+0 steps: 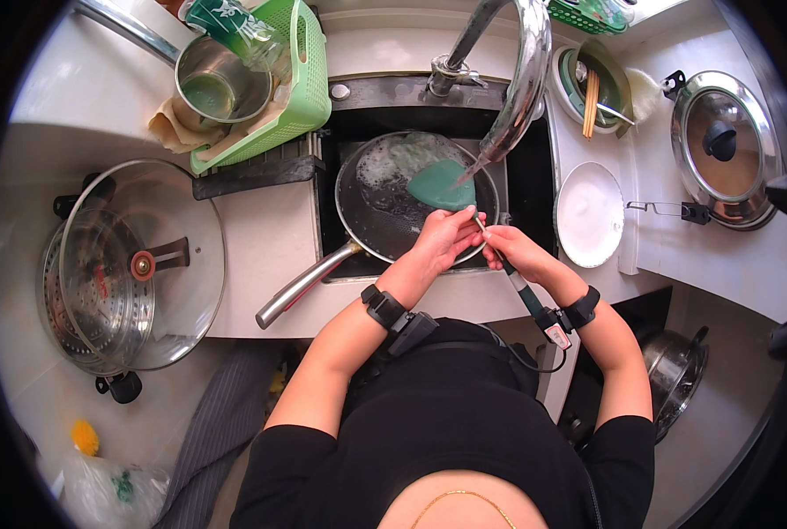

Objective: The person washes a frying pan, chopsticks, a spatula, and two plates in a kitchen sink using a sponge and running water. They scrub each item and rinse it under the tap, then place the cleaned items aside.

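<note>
Both hands hold a spatula with a green, probably silicone, head (438, 186) over a frying pan (367, 218) that sits in the sink. My left hand (443, 239) has thumb and fingers at the neck, just below the head. My right hand (520, 251) pinches the thin metal shaft close by; the dark handle slants down beneath it towards my right wrist. Water runs from the curved chrome faucet (532, 66) onto the green head. Foamy water lies in the dark pan, and its metal handle (308, 284) sticks out over the front counter edge.
Left stand a steel saucepan (188, 69), a light green basket (310, 86) and a large glass lid (195, 304) over a steel steamer. Right are a white plate (590, 215), stacked bowls with chopsticks (590, 106) and a lidded pan (730, 178). A steel pot (674, 370) sits lower right.
</note>
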The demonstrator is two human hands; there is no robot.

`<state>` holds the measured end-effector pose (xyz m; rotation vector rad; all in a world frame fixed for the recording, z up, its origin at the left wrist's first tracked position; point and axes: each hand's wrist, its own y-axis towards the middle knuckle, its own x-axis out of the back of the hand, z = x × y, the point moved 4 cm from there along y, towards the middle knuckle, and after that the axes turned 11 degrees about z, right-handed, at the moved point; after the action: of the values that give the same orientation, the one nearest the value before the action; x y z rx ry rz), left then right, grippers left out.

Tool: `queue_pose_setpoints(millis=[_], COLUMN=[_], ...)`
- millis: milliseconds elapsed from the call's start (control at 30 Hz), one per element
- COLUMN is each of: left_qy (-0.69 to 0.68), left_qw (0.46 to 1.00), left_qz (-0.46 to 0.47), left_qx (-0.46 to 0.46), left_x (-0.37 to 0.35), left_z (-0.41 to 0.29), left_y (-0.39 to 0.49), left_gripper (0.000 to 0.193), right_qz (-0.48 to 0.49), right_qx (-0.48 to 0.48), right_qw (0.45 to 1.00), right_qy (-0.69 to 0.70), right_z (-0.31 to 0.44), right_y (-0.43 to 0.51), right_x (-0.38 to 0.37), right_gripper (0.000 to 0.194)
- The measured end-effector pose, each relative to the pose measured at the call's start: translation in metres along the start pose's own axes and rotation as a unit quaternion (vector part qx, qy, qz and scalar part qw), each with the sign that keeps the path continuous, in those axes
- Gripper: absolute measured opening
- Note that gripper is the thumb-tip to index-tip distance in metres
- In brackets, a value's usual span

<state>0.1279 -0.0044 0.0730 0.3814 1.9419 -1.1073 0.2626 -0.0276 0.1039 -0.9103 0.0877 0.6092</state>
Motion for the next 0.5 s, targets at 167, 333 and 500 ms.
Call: queue_pose_setpoints(millis=[167, 333, 500], left_qy=[0.028, 0.03, -0.007], left_qw=[0.998, 0.996, 0.996], left_qz=[-0.054, -0.073, -0.043], left_qx=[-0.03, -0.044, -0.077], left_x=[0.01, 0.02, 0.019], left_z=[-0.014, -0.023, -0.03], left_y=[-0.005, -0.01, -0.009], left_gripper=[0.02, 0.016, 0.013], right_qz=[-0.06, -0.132, -0.11], right_qx=[0.038, 0.06, 0.054], right_qw=[0.994, 0.962, 0.982], right_qy=[-0.088, -0.23, -0.146], right_z=[-0.004, 0.006, 0.017], right_y=[-0.004, -0.003, 0.005], right_x=[-0.006, -0.016, -0.023], right_gripper=[0.02, 0.024, 0.026])
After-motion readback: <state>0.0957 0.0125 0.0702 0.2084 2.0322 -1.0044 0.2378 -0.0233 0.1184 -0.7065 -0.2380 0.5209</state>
